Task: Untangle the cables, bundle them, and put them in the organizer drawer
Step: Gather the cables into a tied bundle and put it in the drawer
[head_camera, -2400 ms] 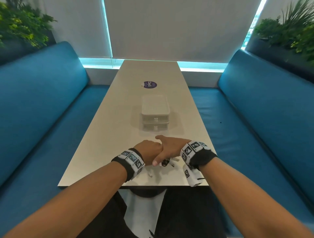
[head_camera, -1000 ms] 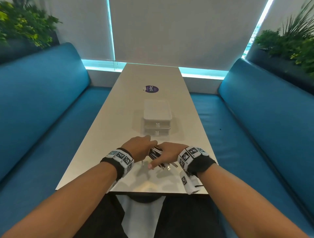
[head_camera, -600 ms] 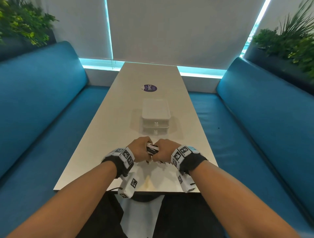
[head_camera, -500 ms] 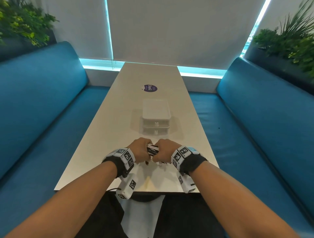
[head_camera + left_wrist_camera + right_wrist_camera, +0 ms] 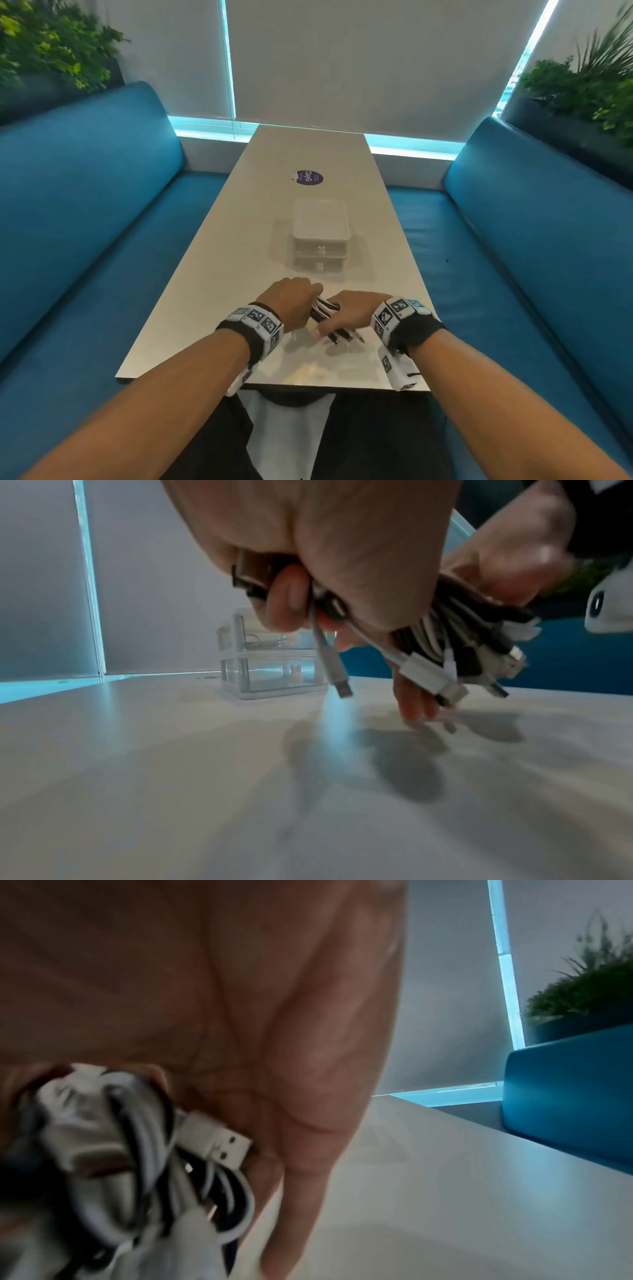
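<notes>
Gripping the black-and-white bundle of charging cables just above the pale surface, left hand and right hand are closing around opposite ends, likely keeping loops from springing loose. Clear plastic 2-drawer organizer is sitting near, beyond them, drawers closed.

It looked like an office lounge or café booth. A long pale counter ran away from the hands between two teal upholstered benches, one on either side of them. Beyond the hands, grey roller blinds covered the window, and planters of green foliage sat behind both bench backs. A round purple logo sticker marked the counter.
</notes>
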The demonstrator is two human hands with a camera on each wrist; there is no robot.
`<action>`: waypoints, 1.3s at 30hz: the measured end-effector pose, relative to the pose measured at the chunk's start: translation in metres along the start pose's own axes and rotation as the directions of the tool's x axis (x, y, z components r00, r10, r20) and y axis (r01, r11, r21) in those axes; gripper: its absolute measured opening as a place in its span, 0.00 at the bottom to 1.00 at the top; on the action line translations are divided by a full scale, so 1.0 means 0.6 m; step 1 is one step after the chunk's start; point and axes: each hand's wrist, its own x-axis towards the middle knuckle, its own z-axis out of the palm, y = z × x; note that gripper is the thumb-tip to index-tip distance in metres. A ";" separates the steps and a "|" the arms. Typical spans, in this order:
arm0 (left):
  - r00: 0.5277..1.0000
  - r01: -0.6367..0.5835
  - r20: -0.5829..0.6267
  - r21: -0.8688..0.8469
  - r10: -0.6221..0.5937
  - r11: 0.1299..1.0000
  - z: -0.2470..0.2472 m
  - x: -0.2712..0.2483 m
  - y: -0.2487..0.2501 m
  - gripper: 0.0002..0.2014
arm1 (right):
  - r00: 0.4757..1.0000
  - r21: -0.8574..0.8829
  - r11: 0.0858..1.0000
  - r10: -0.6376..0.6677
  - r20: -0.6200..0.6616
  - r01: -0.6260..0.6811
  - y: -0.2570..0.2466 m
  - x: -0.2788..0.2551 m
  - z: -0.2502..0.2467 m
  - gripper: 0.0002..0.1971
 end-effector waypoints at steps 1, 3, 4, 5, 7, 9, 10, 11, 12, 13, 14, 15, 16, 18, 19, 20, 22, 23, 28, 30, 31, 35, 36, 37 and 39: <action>1.000 -0.014 -0.026 0.009 0.014 1.000 -0.001 0.001 -0.001 0.07 | 1.000 -0.024 1.000 0.006 -0.026 -0.007 -0.002 0.001 -0.005 0.28; 0.996 -0.044 -0.082 0.037 0.047 0.998 -0.004 0.002 -0.003 0.09 | 0.997 -0.066 0.998 0.009 -0.071 -0.014 -0.010 0.006 -0.015 0.28; 0.992 -0.053 -0.109 0.053 0.058 0.997 -0.005 0.002 -0.005 0.10 | 0.997 -0.079 0.997 0.004 -0.083 -0.011 -0.014 0.008 -0.016 0.26; 0.988 -0.057 -0.141 0.070 0.067 0.996 -0.007 0.002 -0.009 0.11 | 0.996 -0.078 0.997 -0.007 -0.091 0.000 -0.017 0.011 -0.016 0.22; 0.982 -0.069 -0.168 0.104 0.086 0.992 -0.012 0.001 -0.014 0.11 | 0.994 -0.006 0.999 -0.043 -0.100 0.043 -0.026 0.013 -0.012 0.16; 0.982 -0.077 -0.163 0.111 0.094 0.991 -0.010 -0.001 -0.022 0.12 | 0.993 0.080 0.994 -0.074 -0.093 0.081 -0.033 0.015 -0.005 0.10; 0.982 -0.062 -0.170 0.118 0.082 0.991 -0.007 -0.002 -0.025 0.13 | 0.993 0.097 0.991 -0.079 -0.091 0.088 -0.037 0.017 -0.002 0.07; 0.981 -0.037 -0.186 0.135 0.062 0.990 -0.005 -0.002 -0.026 0.13 | 0.992 0.088 0.993 -0.074 -0.103 0.083 -0.040 0.019 0.001 0.06; 0.983 -0.002 -0.179 0.137 0.027 0.991 -0.005 -0.001 -0.024 0.12 | 0.989 0.058 0.996 -0.066 -0.132 0.074 -0.043 0.022 0.003 0.06; 0.984 0.031 -0.178 0.142 -0.005 0.989 -0.005 0.000 -0.020 0.09 | 0.983 -0.002 0.999 -0.053 -0.177 0.053 -0.045 0.025 0.004 0.08; 0.986 0.068 -0.163 0.149 -0.043 0.987 -0.006 0.002 -0.016 0.08 | 0.973 -0.079 0.997 -0.044 -0.228 0.026 -0.045 0.028 0.005 0.09; 0.987 0.093 -0.147 0.153 -0.071 0.984 -0.007 0.004 -0.015 0.06 | 0.959 -0.155 0.988 -0.038 -0.281 -0.007 -0.045 0.030 0.006 0.10; 0.988 0.104 -0.125 0.151 -0.086 0.983 -0.009 0.006 -0.013 0.05 | 0.944 -0.217 0.976 -0.039 -0.328 -0.035 -0.044 0.033 0.009 0.11; 0.992 0.115 -0.070 0.121 -0.107 0.986 -0.006 0.011 -0.016 0.04 | 0.914 -0.318 0.944 -0.053 -0.401 -0.085 -0.039 0.038 0.018 0.12; 0.992 0.125 -0.035 0.087 -0.122 0.988 -0.003 0.014 -0.018 0.04 | 0.903 -0.367 0.924 -0.068 -0.424 -0.102 -0.038 0.039 0.022 0.11; 0.990 0.140 0.007 0.050 -0.140 0.989 0.002 0.016 -0.018 0.03 | 0.895 -0.417 0.902 -0.090 -0.438 -0.113 -0.035 0.039 0.027 0.11; 0.979 0.190 0.077 -0.032 -0.187 0.981 0.008 0.017 -0.019 0.03 | 0.886 -0.505 0.855 -0.135 -0.443 -0.123 -0.033 0.041 0.034 0.11; 0.973 0.213 0.105 -0.060 -0.206 0.975 0.010 0.017 -0.018 0.04 | 0.886 -0.536 0.835 -0.151 -0.439 -0.124 -0.032 0.041 0.038 0.11; 0.964 0.238 0.160 -0.168 -0.211 0.957 0.016 0.026 -0.024 0.02 | 0.874 -0.602 0.791 -0.212 -0.437 -0.109 -0.029 0.044 0.042 0.11; 0.975 0.217 0.108 -0.248 -0.195 0.944 0.021 0.030 -0.029 0.03 | 0.859 -0.630 0.770 -0.251 -0.446 -0.102 -0.024 0.044 0.029 0.13; 0.979 0.206 0.081 -0.321 -0.190 0.925 0.022 0.032 -0.031 0.07 | 0.849 -0.639 0.762 -0.266 -0.456 -0.104 -0.020 0.044 0.019 0.13; 0.963 0.201 0.019 -0.710 -0.267 0.675 0.030 0.040 -0.054 0.26 | 0.801 -0.560 0.811 -0.218 -0.558 -0.170 0.007 0.033 -0.027 0.12; 0.949 0.230 0.023 -0.735 -0.315 0.638 0.037 0.044 -0.061 0.26 | 0.779 -0.525 0.831 -0.201 -0.594 -0.185 0.012 0.030 -0.039 0.12; 0.931 0.270 0.039 -0.743 -0.362 0.613 0.049 0.047 -0.070 0.23 | 0.760 -0.502 0.844 -0.200 -0.619 -0.187 0.015 0.029 -0.049 0.11; 0.892 0.361 0.085 -0.725 -0.444 0.586 0.070 0.055 -0.080 0.15 | 0.722 -0.478 0.862 -0.224 -0.654 -0.166 0.015 0.030 -0.068 0.10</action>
